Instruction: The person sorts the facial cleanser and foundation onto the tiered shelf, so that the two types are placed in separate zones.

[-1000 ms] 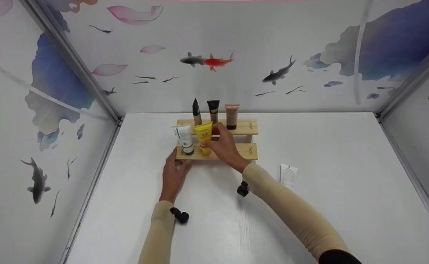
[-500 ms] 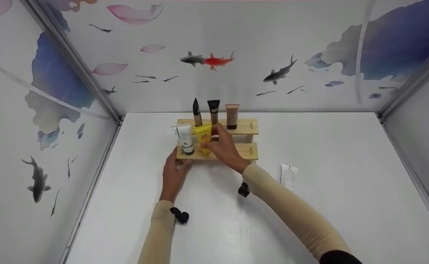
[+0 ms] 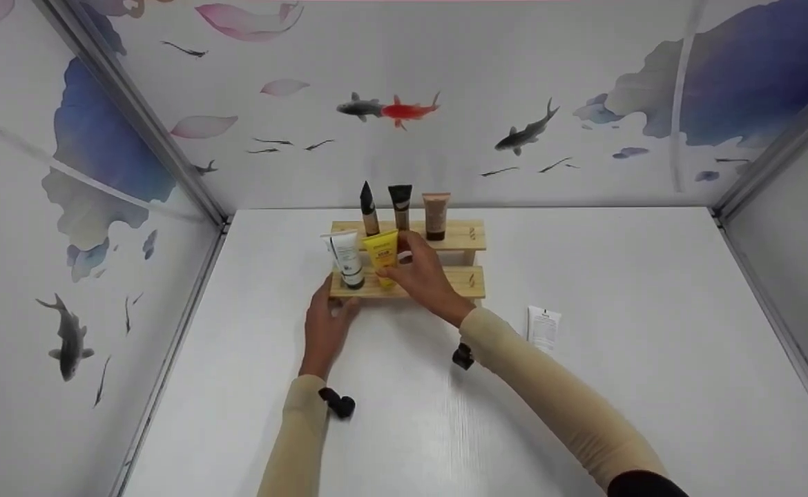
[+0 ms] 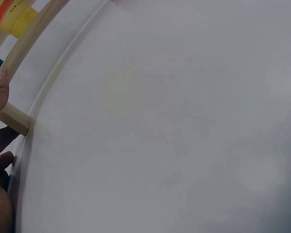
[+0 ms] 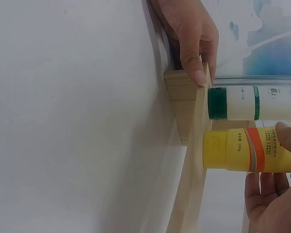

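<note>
A two-step wooden rack (image 3: 469,281) stands near the back of the white table. My left hand (image 3: 324,335) grips the left end of its lower step, thumb at the front edge, as the right wrist view also shows. With my right hand (image 3: 431,279) I pinch a yellow squeeze tube (image 3: 381,250) between thumb and fingers. In the right wrist view, the tube's cap (image 5: 215,149) is right at the step's surface. Beside it on the left, a white tube with a dark green cap (image 5: 217,103) stands cap-down on the same step, leaning slightly.
On the upper step stand a pointed dark bottle (image 3: 369,212), a black-topped tube (image 3: 401,207) and a brown tube (image 3: 436,215). Another white tube (image 3: 543,328) lies on the table right of the rack, near my right forearm. Printed walls enclose the back and sides.
The yellow tube's top has shifted very slightly left towards the white tube. My hands have otherwise stayed in place, and the head view has tilted a little.
</note>
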A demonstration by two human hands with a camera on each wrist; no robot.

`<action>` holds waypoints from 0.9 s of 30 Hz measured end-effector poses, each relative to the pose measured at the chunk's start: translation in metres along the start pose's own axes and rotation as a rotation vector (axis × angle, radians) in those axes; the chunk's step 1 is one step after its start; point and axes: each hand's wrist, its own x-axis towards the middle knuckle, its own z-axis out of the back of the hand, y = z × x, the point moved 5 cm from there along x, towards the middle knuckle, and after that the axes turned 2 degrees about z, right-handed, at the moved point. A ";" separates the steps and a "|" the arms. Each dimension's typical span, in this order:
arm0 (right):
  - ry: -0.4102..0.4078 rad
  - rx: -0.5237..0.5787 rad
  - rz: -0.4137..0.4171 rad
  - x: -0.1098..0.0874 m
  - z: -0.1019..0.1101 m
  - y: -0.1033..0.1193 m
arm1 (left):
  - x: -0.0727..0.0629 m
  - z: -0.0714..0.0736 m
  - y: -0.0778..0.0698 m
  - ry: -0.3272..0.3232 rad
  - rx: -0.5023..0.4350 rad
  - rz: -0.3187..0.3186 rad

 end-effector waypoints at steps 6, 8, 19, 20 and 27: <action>0.022 -0.030 0.066 -0.018 0.019 0.001 | 0.000 -0.004 -0.001 0.011 -0.008 0.006; 0.034 -0.034 0.073 -0.026 0.026 0.000 | 0.001 -0.004 -0.001 0.014 0.007 0.003; 0.041 -0.013 0.076 -0.057 0.068 -0.012 | 0.001 0.002 0.002 0.010 0.022 -0.004; 0.042 -0.013 0.076 -0.060 0.072 -0.013 | 0.001 0.002 0.002 0.011 0.021 -0.009; 0.014 -0.039 0.097 -0.080 0.094 -0.017 | 0.002 0.001 0.003 0.013 0.032 -0.026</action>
